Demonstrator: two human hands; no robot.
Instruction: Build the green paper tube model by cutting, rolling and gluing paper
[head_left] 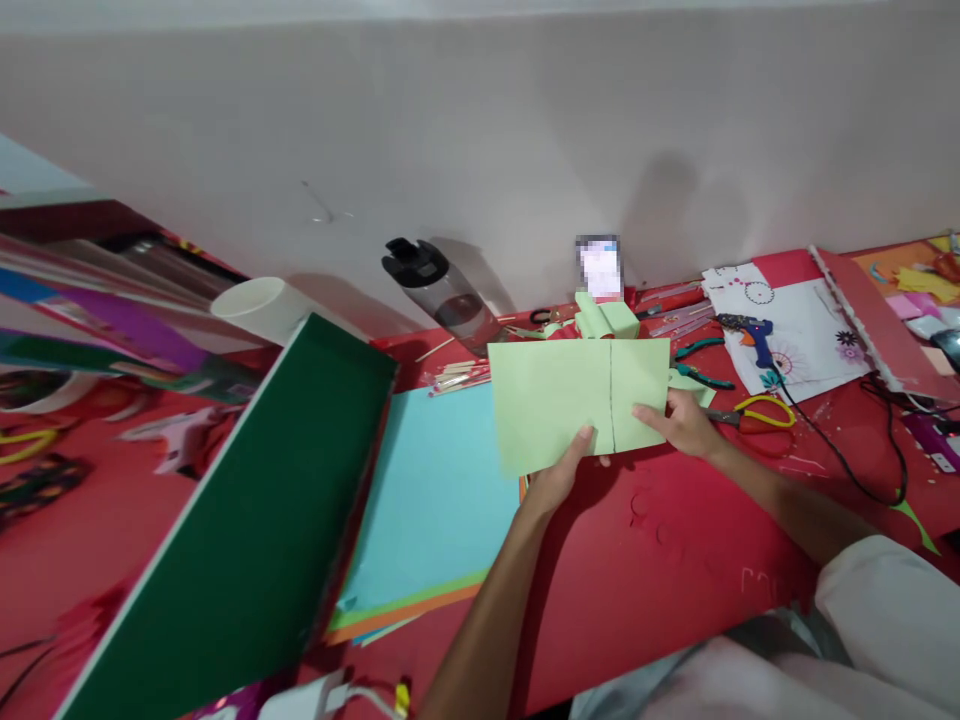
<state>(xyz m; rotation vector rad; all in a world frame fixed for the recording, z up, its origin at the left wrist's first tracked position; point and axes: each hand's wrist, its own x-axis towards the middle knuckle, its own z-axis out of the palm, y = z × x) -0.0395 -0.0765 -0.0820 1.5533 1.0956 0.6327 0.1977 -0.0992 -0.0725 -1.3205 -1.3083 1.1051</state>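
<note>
A sheet of pale green paper [551, 400] is held up above the red table, a dark vertical line crossing it right of its middle. My left hand [556, 480] grips its lower edge, thumb on the front face and the other fingers mostly behind. At the lower right edge, my right hand [684, 422] pinches the same sheet with the thumb in front. Just beyond the paper lie curled light green paper pieces [607, 318]. Close to my right hand are scissors with yellow handles [765, 410] and green-handled pliers [701, 375].
Stacked coloured paper with a light blue sheet [435, 500] on top lies left of my hands. A green board [247, 540] leans beside it. Against the wall stand a bottle [450, 295] and a blurred phone [600, 265]. A blue glue gun [759, 338] trails its cord on the right.
</note>
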